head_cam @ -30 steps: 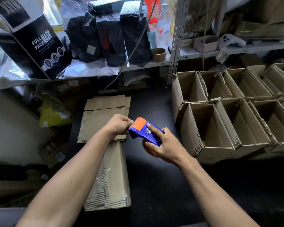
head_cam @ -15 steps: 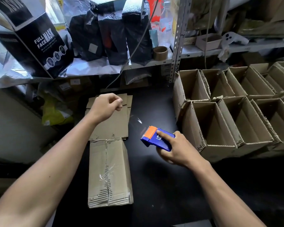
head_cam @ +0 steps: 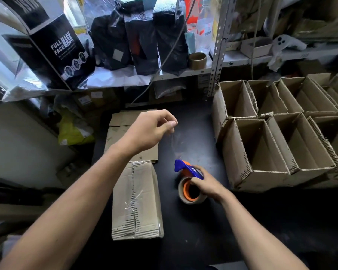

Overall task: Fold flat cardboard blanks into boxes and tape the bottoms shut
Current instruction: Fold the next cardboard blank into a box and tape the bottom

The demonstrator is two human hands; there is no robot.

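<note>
Looking down from the head camera, a dark table point(head_cam: 193, 230) fills the middle; the right hand point(head_cam: 207, 184) grips a tape dispenser point(head_cam: 189, 180), fingers curled over its blue handle, and the roll with its orange core sits low by the table top near the middle; the blue nose of the dispenser points away from the person; the left hand point(head_cam: 148, 131) is raised above the far middle of the table, thumb and fingers pinching the end of a clear strip of tape point(head_cam: 177, 141); the strip is thin and see-through and runs from that hand down toward the dispenser; you can only just see it.

A taped box point(head_cam: 137, 199) lies flat toward the left edge of the table, near the front; clear tape runs along its middle seam; just behind it, toward the back left of the table, lies a stack of flat cardboard blanks point(head_cam: 125, 137), partly under the left arm; the taped box touches the near edge of that stack.

Along the right side of the table stand many open folded boxes point(head_cam: 261, 152) in rows, pressed close to each other; behind the table a metal shelf point(head_cam: 215, 55) holds a black box marked FULL FACE MASK point(head_cam: 61, 49), dark bags point(head_cam: 141, 39) and a brown tape core point(head_cam: 197, 60).
</note>
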